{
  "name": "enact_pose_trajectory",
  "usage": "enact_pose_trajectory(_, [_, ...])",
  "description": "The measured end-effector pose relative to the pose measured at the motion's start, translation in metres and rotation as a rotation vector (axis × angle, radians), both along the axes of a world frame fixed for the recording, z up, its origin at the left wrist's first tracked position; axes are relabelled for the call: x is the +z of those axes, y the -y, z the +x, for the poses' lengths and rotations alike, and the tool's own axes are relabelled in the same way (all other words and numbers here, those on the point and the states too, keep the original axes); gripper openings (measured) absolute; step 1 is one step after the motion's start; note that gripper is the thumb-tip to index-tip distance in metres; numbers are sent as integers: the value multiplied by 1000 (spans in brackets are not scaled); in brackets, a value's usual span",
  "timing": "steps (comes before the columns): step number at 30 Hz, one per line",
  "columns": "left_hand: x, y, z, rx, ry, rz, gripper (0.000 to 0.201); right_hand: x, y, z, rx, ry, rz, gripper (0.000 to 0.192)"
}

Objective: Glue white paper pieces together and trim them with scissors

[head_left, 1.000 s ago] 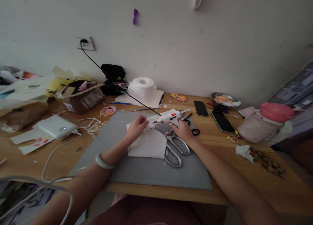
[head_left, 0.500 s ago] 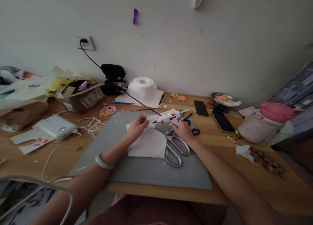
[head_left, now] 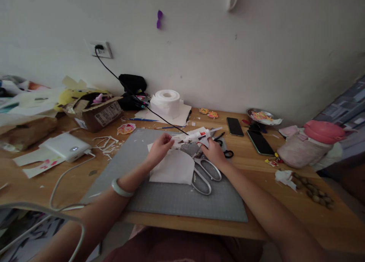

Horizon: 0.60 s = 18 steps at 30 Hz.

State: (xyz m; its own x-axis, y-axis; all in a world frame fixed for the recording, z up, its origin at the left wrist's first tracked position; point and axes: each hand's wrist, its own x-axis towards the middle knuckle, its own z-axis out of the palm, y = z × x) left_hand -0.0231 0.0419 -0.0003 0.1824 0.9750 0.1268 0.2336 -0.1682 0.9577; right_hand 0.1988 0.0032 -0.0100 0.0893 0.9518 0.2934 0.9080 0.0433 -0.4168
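Observation:
My right hand (head_left: 213, 152) grips a white glue gun (head_left: 198, 136) over the grey cutting mat (head_left: 171, 195), its nozzle pointing left. My left hand (head_left: 159, 148) pinches a small white piece (head_left: 176, 143) right at the nozzle tip. A pale bracelet sits on my left wrist. Under both hands lies a white paper sheet (head_left: 173, 167). Large silver scissors (head_left: 205, 174) rest on the mat just below my right hand. The gun's black cord (head_left: 125, 85) runs up to a wall socket (head_left: 102, 50).
A toilet roll (head_left: 167, 101), a cardboard box (head_left: 95, 111) and a white device (head_left: 65, 146) with cable stand at the left and back. Two phones (head_left: 246, 134), a metal dish (head_left: 261, 115), a pink-lidded bundle (head_left: 310, 144) and nuts (head_left: 312, 191) lie at the right.

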Motion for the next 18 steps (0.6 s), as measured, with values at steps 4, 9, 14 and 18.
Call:
enact_pose_trajectory(4, [-3,-1,-1,-15,-10,31,14,1,1,-1,-15,12,-20,21])
enact_pose_trajectory(9, [-2,-1,-1,-18,-50,73,13,3,1,-2,-26,8,-33,23])
enact_pose_trajectory(14, [6,4,0,9,-125,104,9,-1,0,-2,-14,-9,7,22])
enact_pose_trajectory(18, [9,5,1,17,-141,106,8,-5,-1,-1,-3,-27,43,23])
